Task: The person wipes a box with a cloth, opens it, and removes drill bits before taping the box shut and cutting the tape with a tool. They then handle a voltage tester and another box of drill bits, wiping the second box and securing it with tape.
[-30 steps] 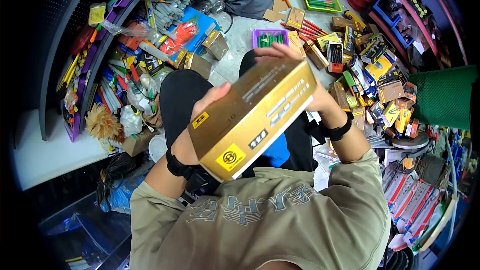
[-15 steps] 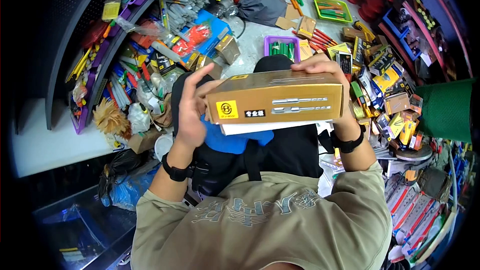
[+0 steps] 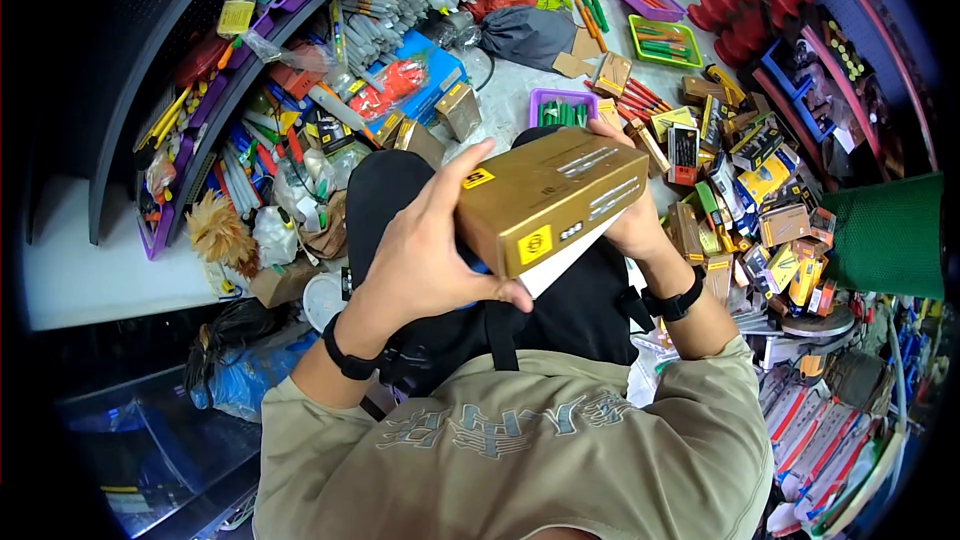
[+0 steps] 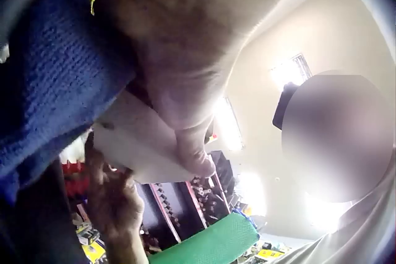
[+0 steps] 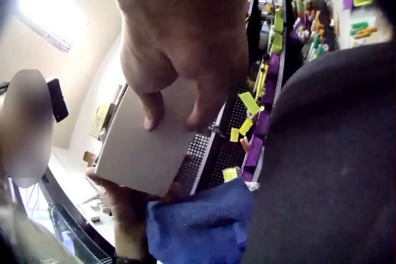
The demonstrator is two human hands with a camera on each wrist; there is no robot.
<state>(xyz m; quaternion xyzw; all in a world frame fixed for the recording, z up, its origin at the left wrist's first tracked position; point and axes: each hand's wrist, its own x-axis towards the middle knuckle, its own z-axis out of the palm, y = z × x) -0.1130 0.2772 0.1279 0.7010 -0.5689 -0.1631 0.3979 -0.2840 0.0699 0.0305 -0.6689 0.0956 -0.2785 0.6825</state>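
Note:
A gold cardboard box (image 3: 560, 190) with yellow logo labels and printed drill bits is held tilted above the lap. My left hand (image 3: 425, 250) holds its left end, thumb at the lower near edge and index finger up along the far side. At the right end, my right hand (image 3: 632, 225) grips the box, most of its fingers hidden behind it. The pale underside (image 5: 148, 134) shows in the right wrist view, with the right hand's digits on it. A blue cloth (image 5: 207, 220) lies below the box.
Several small boxes (image 3: 770, 185) are heaped on the right, beside a green mesh bin (image 3: 885, 235). Beyond the knees stands a purple tray (image 3: 545, 100) of green pieces. Packaged tools and a blue box (image 3: 440, 70) crowd the left, along a dark shelf (image 3: 130, 90).
The box swung from slanted to nearly level, then tilted again with its top showing. My left hand loosened at its end, then closed around it again; the right hand stayed on the box.

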